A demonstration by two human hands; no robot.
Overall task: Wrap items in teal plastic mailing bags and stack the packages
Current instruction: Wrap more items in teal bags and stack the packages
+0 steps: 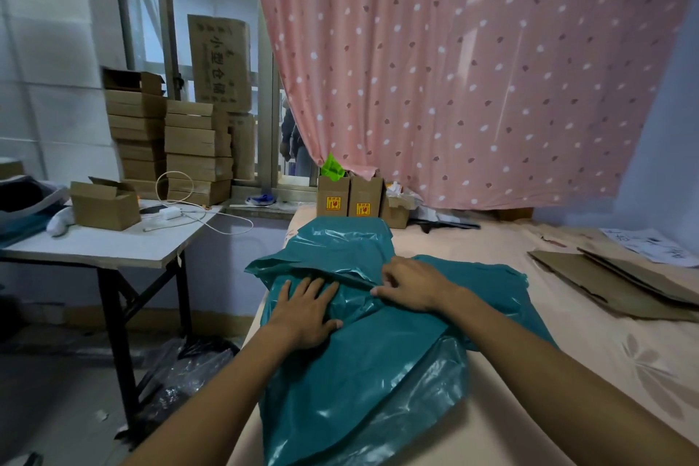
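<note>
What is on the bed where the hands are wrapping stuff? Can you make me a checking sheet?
Surface: peach bed sheet, flower print.
Job's things: teal mailing bag under both hands; another teal package behind it.
Clutter: flattened cardboard at right; small labelled cartons at the far edge.
Grips: left hand presses flat on the bag; right hand seems to pinch its folded edge.
Cables: white cable and charger on the side table.
Surroundings: pink dotted curtain; stacked cardboard boxes at left.
</note>
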